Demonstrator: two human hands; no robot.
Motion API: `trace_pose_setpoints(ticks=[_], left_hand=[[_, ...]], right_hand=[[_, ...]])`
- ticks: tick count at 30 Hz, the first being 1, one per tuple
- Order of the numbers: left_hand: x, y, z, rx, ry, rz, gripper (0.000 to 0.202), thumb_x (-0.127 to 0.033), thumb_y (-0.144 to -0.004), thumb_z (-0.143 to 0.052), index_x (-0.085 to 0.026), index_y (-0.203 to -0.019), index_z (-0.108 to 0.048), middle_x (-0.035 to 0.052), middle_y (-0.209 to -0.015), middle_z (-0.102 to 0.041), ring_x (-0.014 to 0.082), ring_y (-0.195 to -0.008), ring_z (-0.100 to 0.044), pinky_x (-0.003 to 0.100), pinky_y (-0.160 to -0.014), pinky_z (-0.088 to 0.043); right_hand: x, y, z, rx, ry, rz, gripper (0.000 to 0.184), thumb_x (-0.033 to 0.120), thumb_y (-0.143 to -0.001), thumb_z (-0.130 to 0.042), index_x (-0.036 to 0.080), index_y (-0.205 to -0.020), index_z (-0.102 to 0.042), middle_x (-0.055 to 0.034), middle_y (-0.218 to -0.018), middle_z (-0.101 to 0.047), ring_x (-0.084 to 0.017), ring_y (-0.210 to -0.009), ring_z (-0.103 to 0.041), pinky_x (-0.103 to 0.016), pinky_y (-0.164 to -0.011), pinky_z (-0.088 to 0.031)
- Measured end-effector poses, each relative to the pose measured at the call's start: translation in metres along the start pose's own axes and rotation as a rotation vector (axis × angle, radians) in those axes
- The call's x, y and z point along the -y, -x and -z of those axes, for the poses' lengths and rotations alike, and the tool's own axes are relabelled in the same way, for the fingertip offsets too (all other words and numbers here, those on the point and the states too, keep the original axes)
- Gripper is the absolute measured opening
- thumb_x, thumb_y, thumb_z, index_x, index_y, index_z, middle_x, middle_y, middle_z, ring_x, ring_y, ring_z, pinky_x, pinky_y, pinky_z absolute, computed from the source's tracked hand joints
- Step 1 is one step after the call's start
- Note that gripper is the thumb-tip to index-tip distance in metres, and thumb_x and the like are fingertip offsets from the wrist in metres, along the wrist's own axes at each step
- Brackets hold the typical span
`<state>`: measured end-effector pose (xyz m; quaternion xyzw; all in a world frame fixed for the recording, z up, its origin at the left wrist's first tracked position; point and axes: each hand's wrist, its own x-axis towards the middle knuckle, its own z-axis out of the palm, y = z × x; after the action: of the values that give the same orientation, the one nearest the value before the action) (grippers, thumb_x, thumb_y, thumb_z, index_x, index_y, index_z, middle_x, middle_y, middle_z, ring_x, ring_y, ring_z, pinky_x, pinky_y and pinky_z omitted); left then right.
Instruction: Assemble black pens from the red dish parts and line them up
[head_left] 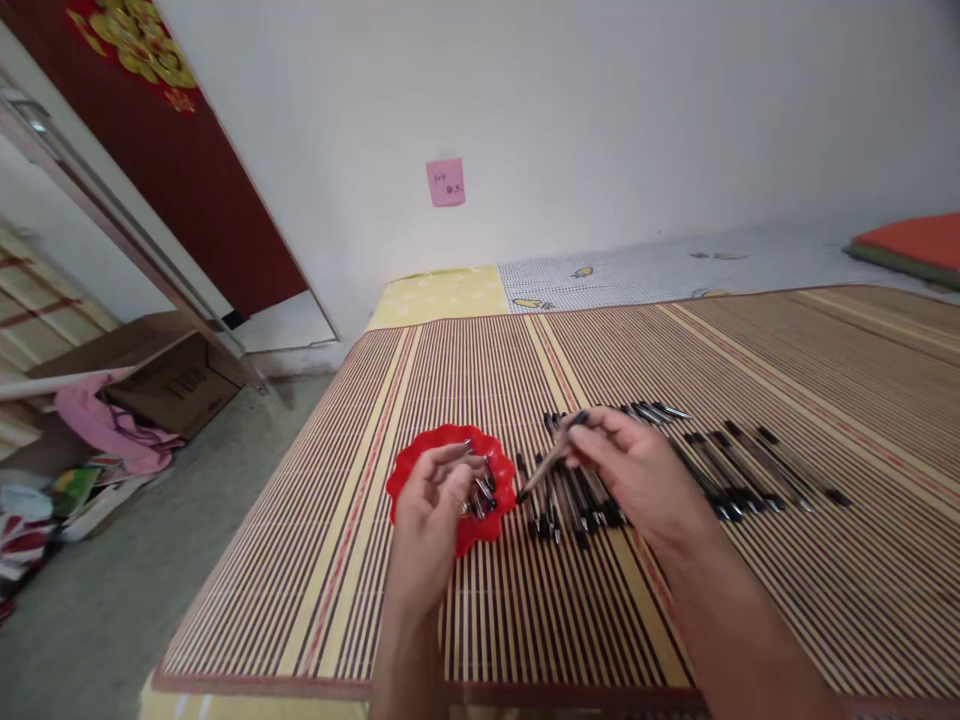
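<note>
My right hand [619, 455] pinches a slim pen [549, 466] with dark ends, held at a slant above the mat. My left hand [435, 495] is over a red scalloped dish [412, 450], its thumb and fingers drawn together; what they hold, if anything, is too small to make out. Inside the dish lie several small dark and shiny pen parts [486, 487]. Below my right hand, a row of pens [574, 500] with black ends rests on the mat. More pens [739, 470] lie side by side to the right, and further ones [656, 411] sit behind the hand.
A striped bamboo mat [337, 560] covers the bed. Behind it show a yellow and grey sheet [442, 295] and an orange folded item [911, 245]. A pink note [445, 182] is on the wall. Cardboard boxes [180, 385] stand on the floor at left.
</note>
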<state>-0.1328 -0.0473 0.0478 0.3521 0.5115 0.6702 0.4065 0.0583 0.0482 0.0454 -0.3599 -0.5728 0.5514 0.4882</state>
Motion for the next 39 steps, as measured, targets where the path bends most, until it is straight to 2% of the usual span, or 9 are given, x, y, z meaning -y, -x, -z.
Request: trace_pose_setpoints(ticks=[3,6,10,14,23,28,32,35,39], left_hand=[[0.004,-0.009,0.019,-0.241,0.081,-0.051,0.028,-0.036,-0.084,-0.073,-0.015,-0.102,-0.069,0.0099,-0.094,-0.073,0.0173,-0.082,-0.070,0.028,-0.074,-0.055],[0.008,-0.015,0.029,-0.350,0.240,-0.045,0.027,-0.033,-0.078,-0.077,-0.014,-0.094,-0.067,0.0062,-0.079,-0.071,0.0140,-0.067,-0.067,0.022,-0.061,-0.051],[0.007,-0.016,0.032,-0.353,0.353,-0.007,0.028,-0.027,-0.072,-0.080,-0.013,-0.092,-0.068,0.0043,-0.073,-0.070,0.0126,-0.064,-0.065,0.020,-0.059,-0.049],[0.004,-0.016,0.033,-0.372,0.408,0.019,0.028,-0.024,-0.069,-0.081,-0.013,-0.091,-0.068,0.0035,-0.072,-0.069,0.0119,-0.062,-0.063,0.019,-0.058,-0.049],[0.004,-0.019,0.045,-0.434,0.437,0.031,0.027,-0.022,-0.069,-0.080,-0.011,-0.090,-0.068,0.0030,-0.075,-0.068,0.0117,-0.065,-0.063,0.020,-0.061,-0.050],[0.012,-0.022,0.060,-0.561,0.375,-0.040,0.014,-0.019,-0.073,-0.074,-0.014,-0.084,-0.068,0.0033,-0.075,-0.069,0.0132,-0.067,-0.064,0.021,-0.061,-0.048],[0.013,-0.024,0.064,-0.584,0.414,-0.060,0.012,-0.016,-0.070,-0.073,-0.014,-0.081,-0.067,0.0031,-0.079,-0.069,0.0134,-0.071,-0.064,0.023,-0.063,-0.048],[0.011,-0.023,0.063,-0.590,0.420,-0.048,0.012,-0.015,-0.070,-0.072,-0.015,-0.080,-0.067,0.0031,-0.078,-0.069,0.0134,-0.070,-0.063,0.023,-0.062,-0.047],[0.009,-0.023,0.062,-0.639,0.422,-0.066,0.008,-0.013,-0.071,-0.069,-0.015,-0.078,-0.066,0.0028,-0.076,-0.068,0.0141,-0.071,-0.064,0.024,-0.061,-0.045]], right_hand=[[-0.014,-0.010,0.016,-0.200,0.065,0.008,0.031,0.043,-0.079,-0.071,0.018,-0.098,-0.067,-0.0018,-0.075,-0.067,-0.016,-0.066,-0.064,-0.028,-0.060,-0.052],[-0.032,-0.015,0.011,-0.205,0.207,0.001,0.039,0.041,-0.078,-0.071,0.017,-0.107,-0.061,0.0023,-0.065,-0.063,-0.017,-0.057,-0.062,-0.028,-0.053,-0.050],[-0.052,-0.013,-0.012,-0.123,0.308,-0.024,0.026,0.036,-0.080,-0.066,0.019,-0.095,-0.054,0.0025,-0.065,-0.063,-0.017,-0.055,-0.064,-0.030,-0.055,-0.051],[-0.063,-0.011,-0.027,-0.008,0.362,-0.075,0.015,0.029,-0.083,-0.060,0.019,-0.091,-0.054,0.0008,-0.066,-0.064,-0.017,-0.056,-0.065,-0.030,-0.056,-0.051],[-0.074,-0.013,-0.031,-0.001,0.537,-0.053,0.009,0.022,-0.087,-0.058,0.018,-0.095,-0.056,-0.0066,-0.084,-0.071,-0.020,-0.072,-0.070,-0.033,-0.069,-0.054],[-0.076,-0.010,-0.031,0.069,0.770,0.087,0.016,0.014,-0.088,-0.056,0.017,-0.099,-0.066,-0.0091,-0.095,-0.073,-0.024,-0.091,-0.068,-0.037,-0.082,-0.051],[-0.077,-0.008,-0.035,0.139,0.909,0.201,0.026,0.010,-0.083,-0.061,0.016,-0.106,-0.071,-0.0114,-0.111,-0.067,-0.027,-0.108,-0.058,-0.041,-0.097,-0.045],[-0.079,-0.007,-0.037,0.146,0.960,0.197,0.033,0.015,-0.084,-0.064,0.016,-0.116,-0.071,-0.0127,-0.123,-0.063,-0.029,-0.116,-0.053,-0.043,-0.101,-0.041],[-0.081,-0.006,-0.039,0.132,1.013,0.125,0.033,0.024,-0.082,-0.070,0.019,-0.114,-0.073,-0.0116,-0.131,-0.060,-0.032,-0.121,-0.050,-0.046,-0.100,-0.041]])
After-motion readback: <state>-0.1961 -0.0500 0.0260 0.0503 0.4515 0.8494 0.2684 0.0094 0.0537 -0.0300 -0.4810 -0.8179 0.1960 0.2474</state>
